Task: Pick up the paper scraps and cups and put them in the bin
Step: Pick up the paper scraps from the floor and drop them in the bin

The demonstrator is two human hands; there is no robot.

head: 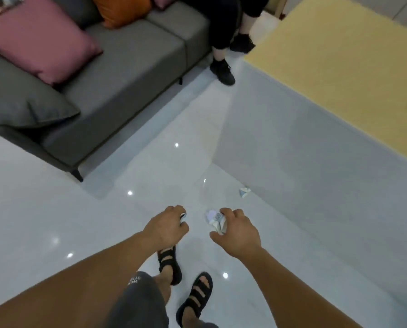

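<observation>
Pale lettering was seen upside down on the grey shorts point(138, 294), too blurred to be read whole. A small scrap point(183, 216) was pinched in the curled fingers of the left hand point(166, 227). The crumpled white paper point(213, 221), its long axis running roughly near to far, was gripped by the right hand point(239, 233). Farther off, a folded white scrap point(244, 192) was seen lying on the glossy floor point(103, 233), just beside the grey wall point(304, 150).
</observation>
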